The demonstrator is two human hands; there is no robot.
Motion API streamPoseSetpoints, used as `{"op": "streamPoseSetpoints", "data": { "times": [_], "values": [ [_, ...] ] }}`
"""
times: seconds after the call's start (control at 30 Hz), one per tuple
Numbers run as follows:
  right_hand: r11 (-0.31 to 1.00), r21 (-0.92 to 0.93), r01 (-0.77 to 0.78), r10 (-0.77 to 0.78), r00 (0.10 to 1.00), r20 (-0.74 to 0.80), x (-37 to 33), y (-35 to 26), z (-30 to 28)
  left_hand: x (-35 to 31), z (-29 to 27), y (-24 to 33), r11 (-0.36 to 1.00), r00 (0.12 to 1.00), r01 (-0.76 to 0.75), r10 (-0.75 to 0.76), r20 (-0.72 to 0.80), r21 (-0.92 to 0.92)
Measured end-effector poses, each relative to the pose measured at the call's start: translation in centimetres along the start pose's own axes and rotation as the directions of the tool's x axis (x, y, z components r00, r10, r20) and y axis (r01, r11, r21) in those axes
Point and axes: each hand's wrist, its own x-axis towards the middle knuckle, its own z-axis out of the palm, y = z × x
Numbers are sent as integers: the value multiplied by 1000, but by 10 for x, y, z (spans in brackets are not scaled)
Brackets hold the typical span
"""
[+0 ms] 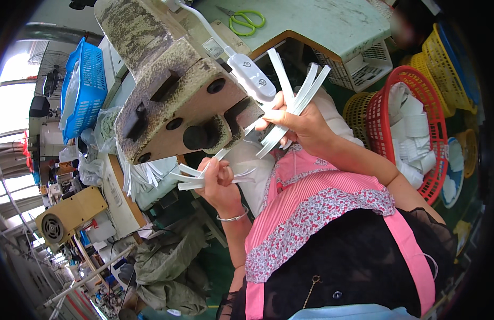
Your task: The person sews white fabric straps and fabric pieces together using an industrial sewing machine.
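While the left hand (pixel 220 186) clasps flat strips (pixel 189 186), the right hand (pixel 309 129) grips a fanned bundle (pixel 314 88)

A sewing workshop, shown by the sewing machine (pixel 177 104), worktable (pixel 321 26), scissors (pixel 235 15) and red basket (pixel 379 122).

You can read no words here: the white switch box (pixel 253 78) bears two small symbols (pixel 247 65) (the pale label (pixel 213 47) nearby is illegible).

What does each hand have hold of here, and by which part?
Left hand: white strips, gripped partway along, ends jutting out both sides. Right hand: fanned white strips, also gripped partway along.
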Motion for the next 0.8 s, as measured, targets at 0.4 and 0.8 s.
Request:
{"op": "streamPoseSetpoints", "data": {
  "times": [0.4,0.8],
  "values": [
    [991,-73,-109,105,993,-62,-8,8,28,-23,-37,-4,989,994,-48,34,-100,-140],
    [967,35,-254,254,967,-1,-13,9,39,-21,30,20,868,809,-332,61,-585,-370]
  ]
}}
